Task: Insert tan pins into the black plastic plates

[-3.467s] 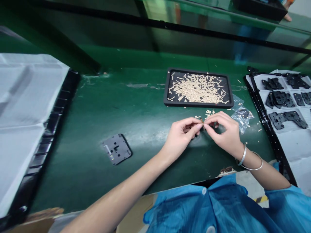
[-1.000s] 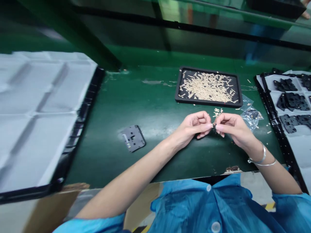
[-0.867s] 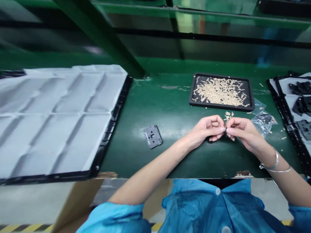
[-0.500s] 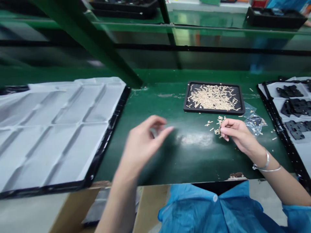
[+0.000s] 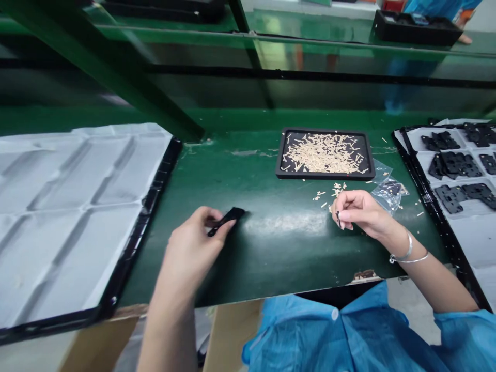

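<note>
My left hand point(image 5: 194, 237) is closed on a flat black plastic part point(image 5: 229, 218), gripped between thumb and fingers and tilted above the green table. My right hand point(image 5: 358, 212) is pinched around a small dark piece point(image 5: 338, 219) that peeks out below the fingertips; its exact kind is too small to tell. Just behind that hand lie loose cream-coloured strips point(image 5: 337, 187) on the table. Farther back, a black tray point(image 5: 284, 174) holds a heap of the same short strips point(image 5: 325, 154).
A lined tray with compartments point(image 5: 50, 243) stands at the left. On the right, another lined tray point(image 5: 468, 240) carries several black plastic parts point(image 5: 459, 164). A clear plastic bag point(image 5: 387, 192) lies near my right hand. A green post point(image 5: 170, 111) rises at the back left.
The view has swung right, so things sit farther left. My left hand has turned and the black part now shows plainly in it. The right hand keeps its pinch, with the dark piece now visible.
</note>
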`<state>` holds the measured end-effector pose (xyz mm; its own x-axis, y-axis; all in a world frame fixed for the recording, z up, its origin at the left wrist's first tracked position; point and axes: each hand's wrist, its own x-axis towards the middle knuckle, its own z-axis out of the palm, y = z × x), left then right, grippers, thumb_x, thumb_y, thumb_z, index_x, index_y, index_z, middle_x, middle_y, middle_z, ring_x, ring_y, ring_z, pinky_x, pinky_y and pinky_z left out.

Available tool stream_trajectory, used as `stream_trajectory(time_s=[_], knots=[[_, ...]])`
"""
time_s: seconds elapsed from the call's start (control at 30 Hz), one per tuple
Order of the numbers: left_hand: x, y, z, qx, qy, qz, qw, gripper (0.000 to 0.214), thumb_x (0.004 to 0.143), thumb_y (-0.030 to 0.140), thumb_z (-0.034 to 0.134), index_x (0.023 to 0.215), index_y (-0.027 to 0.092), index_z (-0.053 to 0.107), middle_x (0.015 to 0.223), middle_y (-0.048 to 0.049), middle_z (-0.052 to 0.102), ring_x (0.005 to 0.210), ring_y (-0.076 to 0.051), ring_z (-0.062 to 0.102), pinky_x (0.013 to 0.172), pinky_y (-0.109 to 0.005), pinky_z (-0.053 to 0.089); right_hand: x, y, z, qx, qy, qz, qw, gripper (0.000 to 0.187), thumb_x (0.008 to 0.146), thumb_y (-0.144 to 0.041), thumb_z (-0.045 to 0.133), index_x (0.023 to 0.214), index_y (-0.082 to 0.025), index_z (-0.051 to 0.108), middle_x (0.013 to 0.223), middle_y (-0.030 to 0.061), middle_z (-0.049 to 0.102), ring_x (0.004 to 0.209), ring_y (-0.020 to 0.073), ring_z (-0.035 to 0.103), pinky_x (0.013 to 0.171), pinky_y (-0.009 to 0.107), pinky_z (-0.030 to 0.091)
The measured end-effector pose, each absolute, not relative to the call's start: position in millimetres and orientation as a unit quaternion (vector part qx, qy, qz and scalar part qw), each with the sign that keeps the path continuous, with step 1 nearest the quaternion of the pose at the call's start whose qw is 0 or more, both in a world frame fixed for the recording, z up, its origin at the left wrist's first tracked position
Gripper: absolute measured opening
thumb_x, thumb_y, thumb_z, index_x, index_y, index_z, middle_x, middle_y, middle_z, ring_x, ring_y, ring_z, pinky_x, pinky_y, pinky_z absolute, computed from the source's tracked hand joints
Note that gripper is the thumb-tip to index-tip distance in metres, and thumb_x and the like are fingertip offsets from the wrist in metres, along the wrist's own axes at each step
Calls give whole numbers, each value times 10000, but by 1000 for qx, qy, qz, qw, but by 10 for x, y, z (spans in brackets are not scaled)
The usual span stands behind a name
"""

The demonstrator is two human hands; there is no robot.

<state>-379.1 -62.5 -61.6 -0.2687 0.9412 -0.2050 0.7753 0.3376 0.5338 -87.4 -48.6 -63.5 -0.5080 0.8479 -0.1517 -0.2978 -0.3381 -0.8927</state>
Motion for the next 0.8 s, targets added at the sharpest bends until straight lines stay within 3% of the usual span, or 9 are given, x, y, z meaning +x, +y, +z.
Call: stream_trajectory(time_s=[0.07, 0.13, 0.2, 0.27, 0.4, 0.53, 0.8], knots=[[-3608, -584, -660, 537, 686, 312, 380, 248, 727, 372, 654, 749, 204, 473, 732, -9, 547, 713, -193, 547, 629, -283, 397, -860, -486, -650, -297, -434, 772, 357, 206, 683, -270, 785, 662, -145, 622, 492, -16, 626, 374, 34, 436, 380, 147, 302], [-3370, -532, -699, 490, 536, 374, 577, 324, 693, 415, 721, 786, 191, 507, 703, -11, 585, 633, -161, 553, 535, -249, 420, -851, -482, -665, -282, -434, 786, 340, 213, 709, -284, 767, 680, -148, 605, 438, -35, 595, 316, 21, 370, 342, 143, 234], [-3126, -465, -722, 431, 385, 371, 727, 358, 680, 392, 768, 827, 189, 512, 767, -46, 650, 663, -180, 611, 483, -235, 449, -842, -469, -681, -284, -433, 788, 334, 220, 711, -284, 765, 690, -152, 589, 392, -61, 552, 284, 13, 325, 324, 141, 183], [-2929, -390, -737, 403, 284, 337, 802, 322, 703, 350, 777, 814, 171, 533, 837, -76, 682, 710, -196, 652, 483, -235, 493, -831, -449, -696, -302, -431, 782, 335, 235, 700, -286, 774, 693, -154, 580, 398, -71, 544, 278, 10, 328, 318, 141, 159], [-2753, -275, -784, 357, 199, 302, 862, 316, 698, 301, 801, 852, 165, 561, 869, -88, 710, 737, -219, 690, 484, -249, 540, -798, -407, -714, -339, -432, 762, 343, 270, 678, -312, 796, 687, -143, 586, 523, -25, 635, 301, 6, 378, 313, 149, 149], [-2756, -253, -844, 344, 171, 310, 870, 269, 701, 286, 795, 798, 160, 579, 867, -93, 714, 766, -225, 698, 465, -224, 536, -762, -391, -694, -364, -452, 740, 339, 248, 711, -317, 783, 713, -140, 610, 426, -55, 564, 313, 10, 366, 336, 148, 178], [-2749, -283, -830, 339, 182, 319, 866, 290, 653, 323, 824, 754, 148, 616, 805, -79, 700, 691, -182, 666, 449, -198, 511, -766, -391, -659, -409, -459, 712, 338, 223, 704, -302, 774, 694, -146, 614, 438, -50, 561, 356, 20, 393, 370, 157, 207]])
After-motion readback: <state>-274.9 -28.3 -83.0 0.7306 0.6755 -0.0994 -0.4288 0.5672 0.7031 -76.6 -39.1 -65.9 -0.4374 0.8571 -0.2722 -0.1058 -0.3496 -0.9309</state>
